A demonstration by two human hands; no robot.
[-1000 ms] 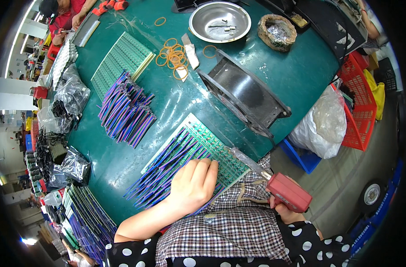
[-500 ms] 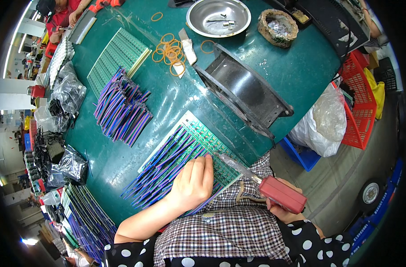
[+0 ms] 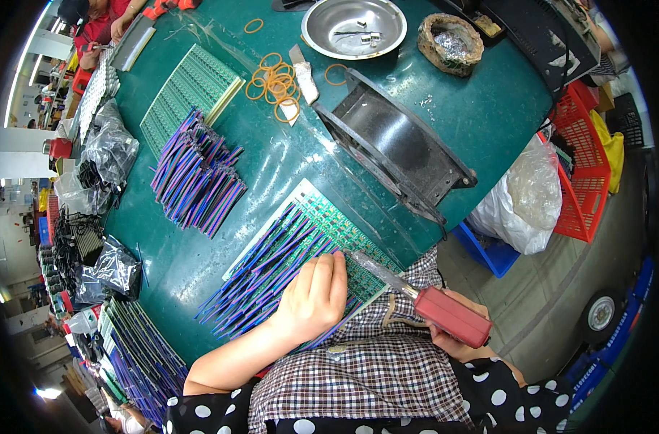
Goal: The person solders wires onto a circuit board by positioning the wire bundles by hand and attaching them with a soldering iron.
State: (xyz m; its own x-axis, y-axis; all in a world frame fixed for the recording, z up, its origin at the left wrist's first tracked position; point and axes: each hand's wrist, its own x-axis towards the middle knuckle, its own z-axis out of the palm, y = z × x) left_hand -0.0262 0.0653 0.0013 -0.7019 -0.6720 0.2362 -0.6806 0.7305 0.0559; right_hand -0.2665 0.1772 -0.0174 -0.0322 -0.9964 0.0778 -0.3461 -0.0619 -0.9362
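A green circuit board panel lies on the table's near edge, rows of blue, red and black wires running off it to the lower left. My left hand rests over the wires, thumb and fingertips pinched together at the board's surface. What they pinch is too small to make out, though wires lie right beneath. In my right hand is a soldering iron with a red, blocky handle. Its tip comes in from the right and meets the board close beside my left fingertips.
A black fan housing stands beyond the board. Left of it are a wire bundle, stacked green panels and rubber bands. A metal bowl and a rough ashtray-like dish sit at the back. Red crates stand right.
My right hand has shifted the soldering iron slightly to the left, bringing its tip nearer my left fingertips. My left hand and the board look almost unmoved.
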